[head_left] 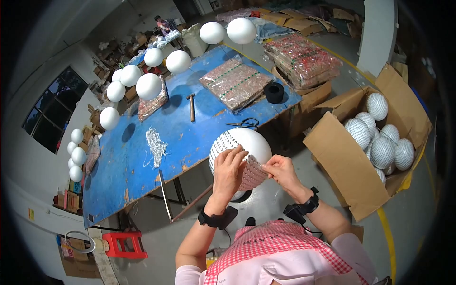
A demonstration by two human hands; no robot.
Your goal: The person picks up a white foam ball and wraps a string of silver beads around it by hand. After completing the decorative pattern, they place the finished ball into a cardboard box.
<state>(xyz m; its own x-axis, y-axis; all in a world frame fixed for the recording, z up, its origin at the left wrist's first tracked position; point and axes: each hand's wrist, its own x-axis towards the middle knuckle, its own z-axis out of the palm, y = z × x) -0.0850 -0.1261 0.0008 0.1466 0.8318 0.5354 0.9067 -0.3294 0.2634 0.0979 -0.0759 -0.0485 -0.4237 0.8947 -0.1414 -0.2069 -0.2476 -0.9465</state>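
Note:
A white ball (pixel 256 144), partly wrapped in rows of silver beads, is in front of me beside the table's near edge. My left hand (pixel 229 172) lies over its beaded side, with the fingers bent together against the surface. At the ball's right side my right hand (pixel 282 174) is closed in a pinch, thumb and forefinger together at the end of the silver bead strand (pixel 253 172). The ball's underside and the left thumb are partly hidden.
A blue table (pixel 185 145) carries a hammer (pixel 191 107), scissors (pixel 244 123), a black roll (pixel 274 92), a bundle of silver strands (pixel 155 146) and plastic-wrapped packs. Several plain white balls (pixel 148 86) stand along its far edges. At right, a cardboard box (pixel 349 166) holds beaded balls; a red stool (pixel 126 245) stands lower left.

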